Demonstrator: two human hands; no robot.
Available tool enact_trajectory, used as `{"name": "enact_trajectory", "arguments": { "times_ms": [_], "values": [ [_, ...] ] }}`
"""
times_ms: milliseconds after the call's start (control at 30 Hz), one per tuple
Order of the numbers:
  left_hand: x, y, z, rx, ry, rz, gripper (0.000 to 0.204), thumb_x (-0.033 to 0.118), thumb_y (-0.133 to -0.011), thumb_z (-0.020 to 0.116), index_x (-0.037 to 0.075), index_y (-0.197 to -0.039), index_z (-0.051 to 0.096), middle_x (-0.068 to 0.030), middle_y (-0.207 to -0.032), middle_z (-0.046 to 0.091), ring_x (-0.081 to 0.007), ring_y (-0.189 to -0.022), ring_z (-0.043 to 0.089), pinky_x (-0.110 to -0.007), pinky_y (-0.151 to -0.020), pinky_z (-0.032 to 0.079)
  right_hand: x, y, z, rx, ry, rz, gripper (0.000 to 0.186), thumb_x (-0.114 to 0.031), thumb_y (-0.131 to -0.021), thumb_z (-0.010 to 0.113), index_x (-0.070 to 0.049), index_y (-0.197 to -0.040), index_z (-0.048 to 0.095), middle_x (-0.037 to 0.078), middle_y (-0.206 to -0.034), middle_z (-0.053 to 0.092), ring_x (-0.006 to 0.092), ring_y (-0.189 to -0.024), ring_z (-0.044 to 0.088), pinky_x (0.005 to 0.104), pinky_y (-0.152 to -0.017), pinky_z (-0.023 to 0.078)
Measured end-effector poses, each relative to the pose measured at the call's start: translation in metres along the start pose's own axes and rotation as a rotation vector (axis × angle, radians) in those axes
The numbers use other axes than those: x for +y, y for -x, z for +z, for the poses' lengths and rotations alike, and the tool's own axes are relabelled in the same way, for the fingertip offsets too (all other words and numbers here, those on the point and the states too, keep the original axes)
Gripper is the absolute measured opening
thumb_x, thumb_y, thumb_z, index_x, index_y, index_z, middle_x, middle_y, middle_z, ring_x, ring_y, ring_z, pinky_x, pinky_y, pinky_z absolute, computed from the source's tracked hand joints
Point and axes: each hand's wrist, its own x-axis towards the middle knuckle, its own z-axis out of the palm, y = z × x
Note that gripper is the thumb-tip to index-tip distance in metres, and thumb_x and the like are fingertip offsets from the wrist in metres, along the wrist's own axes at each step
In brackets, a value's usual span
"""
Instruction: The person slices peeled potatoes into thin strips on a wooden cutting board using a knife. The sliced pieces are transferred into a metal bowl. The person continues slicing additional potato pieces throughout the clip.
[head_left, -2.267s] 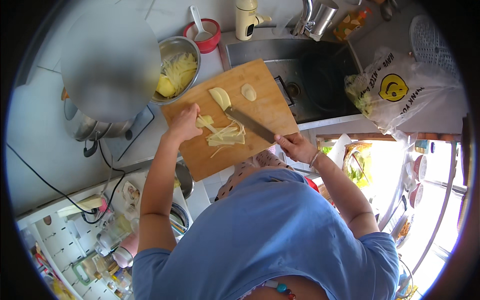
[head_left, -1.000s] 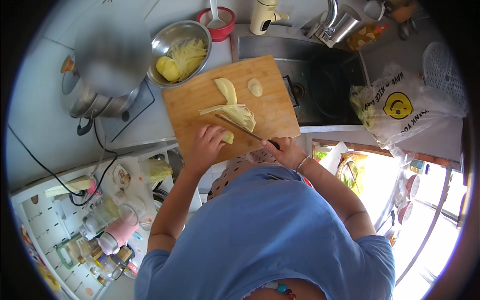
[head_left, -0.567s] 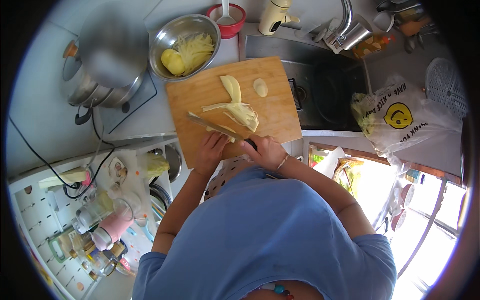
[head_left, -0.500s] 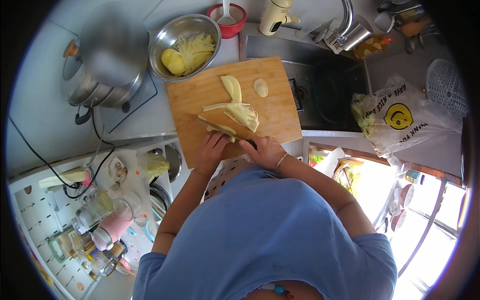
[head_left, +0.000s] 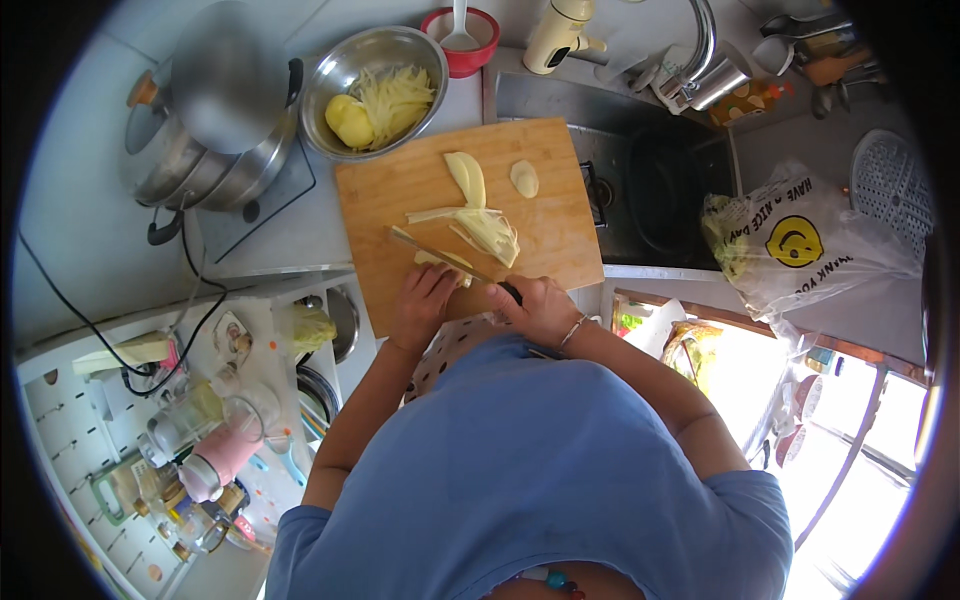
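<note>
Knife (head_left: 445, 258) clasped in right hand (head_left: 535, 305), left hand (head_left: 425, 300) steadying potato (head_left: 442, 262).

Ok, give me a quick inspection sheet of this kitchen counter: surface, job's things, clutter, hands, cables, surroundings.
Surface: wooden cutting board on a pale counter, beside the sink.
Job's things: knife lying across a potato piece; cut slices mid-board; two loose slices farther back.
Clutter: steel bowl with shredded and whole potato; lidded steel pot; red cup with a spoon; plastic bag.
Hands: left hand pressing down on the potato piece; right hand closed on the knife handle.
Cables: black cable trailing left of the pot.
Surroundings: tap above the sink; shelf of bottles lower left.
</note>
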Motion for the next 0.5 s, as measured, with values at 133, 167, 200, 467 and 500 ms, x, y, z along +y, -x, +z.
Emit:
{"name": "enact_trajectory", "arguments": {
  "times_ms": [133,167,200,467,500],
  "values": [
    [-0.001,0.003,0.003,-0.020,-0.004,-0.002,0.026,0.006,-0.087,0.075,0.003,-0.113,0.076,-0.0087,-0.116,0.071,-0.0286,-0.106,0.066,-0.040,-0.090,0.056,0.005,-0.006,-0.002,-0.036,0.056,0.034,0.067,-0.063,-0.106,0.048,0.000,-0.097,0.072,0.030,-0.088,0.073,0.0526,-0.091,0.070,0.0584,-0.087,0.055],
    [-0.001,0.002,0.002,-0.021,-0.015,0.001,0.027,0.006,-0.087,0.075,0.003,-0.114,0.076,-0.0086,-0.117,0.071,-0.0285,-0.107,0.065,-0.040,-0.090,0.056,0.008,-0.007,0.000,-0.041,0.075,0.034,0.067,-0.062,-0.106,0.048,0.000,-0.097,0.071,0.030,-0.088,0.072,0.0525,-0.090,0.070,0.0585,-0.087,0.055],
    [0.000,0.002,0.001,-0.025,-0.016,-0.005,0.028,0.007,-0.087,0.076,0.003,-0.115,0.076,-0.0085,-0.118,0.071,-0.0285,-0.107,0.065,-0.040,-0.090,0.056,0.010,-0.008,0.002,-0.046,0.094,0.033,0.067,-0.062,-0.106,0.048,0.000,-0.097,0.071,0.030,-0.087,0.072,0.0524,-0.090,0.070,0.0586,-0.087,0.054],
    [0.002,-0.004,-0.002,-0.033,0.005,-0.030,0.029,0.007,-0.087,0.076,0.004,-0.115,0.075,-0.0080,-0.118,0.071,-0.0280,-0.107,0.065,-0.040,-0.091,0.056,0.017,-0.026,0.010,-0.067,0.104,-0.042,0.068,-0.061,-0.106,0.048,0.001,-0.093,0.071,0.031,-0.085,0.071,0.0517,-0.088,0.070,0.0576,-0.086,0.055],
    [0.002,-0.005,-0.001,-0.031,0.010,-0.032,0.028,0.006,-0.086,0.076,0.005,-0.114,0.075,-0.0080,-0.117,0.071,-0.0289,-0.107,0.065,-0.041,-0.092,0.055,0.017,-0.030,0.012,-0.069,0.117,-0.036,0.068,-0.062,-0.105,0.049,0.001,-0.094,0.071,0.031,-0.085,0.071,0.0515,-0.089,0.070,0.0573,-0.086,0.055]
  ]
}}
